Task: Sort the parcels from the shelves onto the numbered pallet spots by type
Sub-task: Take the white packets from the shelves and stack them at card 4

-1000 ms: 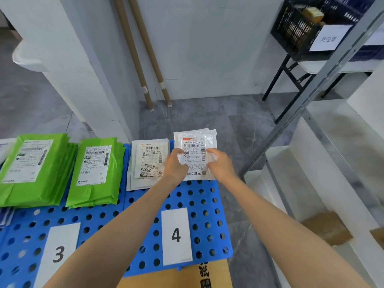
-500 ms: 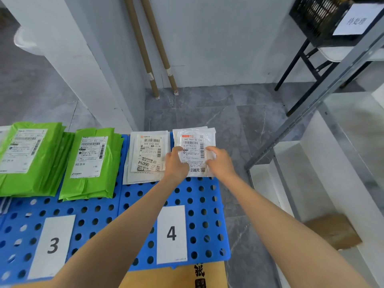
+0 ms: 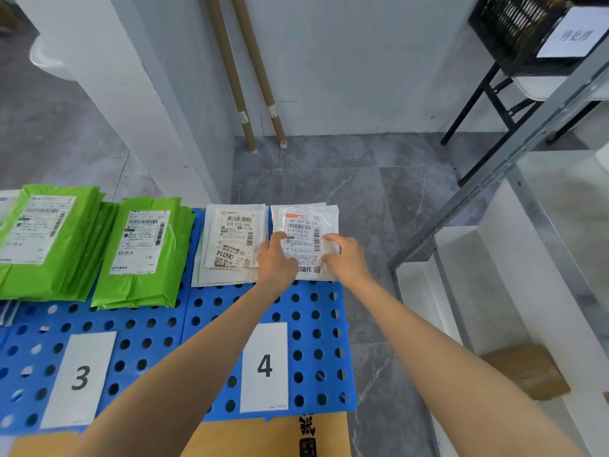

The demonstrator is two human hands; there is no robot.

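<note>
left hand (image 3: 275,258) is pinching the left edge of a clear plastic parcel (image 3: 308,222), thumb down on its white shipping label. the other fingers are tucked out of sight. right hand (image 3: 346,258) has the right edge, fingers curled onto the plastic. the parcel lies flat on a thin pile of similar ones at the far right corner of the blue pallet (image 3: 316,341), in the section with the "4" card (image 3: 264,366).

right beside it on the left is a stack of white parcels (image 3: 230,245), same section. further left, past the seam, two piles of green mailers (image 3: 145,252) sit behind the "3" card (image 3: 80,377). a sheet of brown cardboard (image 3: 263,437) pokes out under the near edge of the pallet.

two cardboard tubes (image 3: 244,77) lean on the wall behind. off to the right there's a grey shelf upright (image 3: 494,159), a cardboard box (image 3: 527,371) on a low shelf, and a black crate (image 3: 507,28) with a paper sign up top.
</note>
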